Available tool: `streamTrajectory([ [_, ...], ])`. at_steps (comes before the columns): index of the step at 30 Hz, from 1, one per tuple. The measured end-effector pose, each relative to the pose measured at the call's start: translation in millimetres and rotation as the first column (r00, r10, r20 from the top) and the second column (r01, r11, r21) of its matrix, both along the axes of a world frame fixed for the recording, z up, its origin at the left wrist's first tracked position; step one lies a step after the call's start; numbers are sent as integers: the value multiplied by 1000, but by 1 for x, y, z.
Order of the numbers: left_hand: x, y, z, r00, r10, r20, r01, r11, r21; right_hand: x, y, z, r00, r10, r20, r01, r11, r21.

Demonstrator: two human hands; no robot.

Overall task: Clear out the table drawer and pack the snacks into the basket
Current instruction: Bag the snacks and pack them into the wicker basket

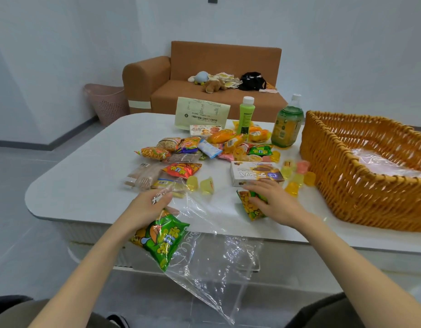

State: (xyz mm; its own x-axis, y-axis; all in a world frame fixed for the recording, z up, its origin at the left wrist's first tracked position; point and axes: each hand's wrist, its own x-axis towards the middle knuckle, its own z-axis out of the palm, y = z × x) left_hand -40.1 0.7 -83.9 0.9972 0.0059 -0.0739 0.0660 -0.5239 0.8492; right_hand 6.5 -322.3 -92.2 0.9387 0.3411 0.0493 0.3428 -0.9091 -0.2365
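Several snack packets, jelly cups and a cookie box (255, 172) lie spread over the white table (86, 162). My left hand (150, 204) grips the top of a clear plastic bag (204, 252) that hangs over the table's front edge. Inside the bag is a green snack packet (165, 242). My right hand (273, 202) rests on a yellow-green snack packet (248, 207) on the table, fingers curled round its edge. The woven basket (361, 192) stands at the right, lined with clear plastic. The drawer is not visible.
A green bottle (245, 116) and a tea bottle (287, 123) stand at the back of the table beside a cream paper bag (201, 113). Behind are a brown sofa (204, 74) with soft toys and a pink bin (107, 102).
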Motion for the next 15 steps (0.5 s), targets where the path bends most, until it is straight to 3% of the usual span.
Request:
streamTrajectory([
  [2,0,-4,1,1000,-7,8,7,1000,7,-1,7,-15,995,19,-99,-31,992,-125],
  [7,2,-8,5,1000,-8,-20,8,1000,20,-6,24,-26,997,-71,-23,60,949,-308],
  [10,0,-8,9,1000,5,-11,-5,1000,5,10,23,-21,978,-102,-183,67,979,-190],
  [12,0,-6,12,1000,23,-7,-24,999,-26,13,19,-17,964,-187,-190,187,982,-15],
  [15,-1,-1,16,998,49,38,-46,996,-78,9,16,-11,915,-361,-179,392,900,189],
])
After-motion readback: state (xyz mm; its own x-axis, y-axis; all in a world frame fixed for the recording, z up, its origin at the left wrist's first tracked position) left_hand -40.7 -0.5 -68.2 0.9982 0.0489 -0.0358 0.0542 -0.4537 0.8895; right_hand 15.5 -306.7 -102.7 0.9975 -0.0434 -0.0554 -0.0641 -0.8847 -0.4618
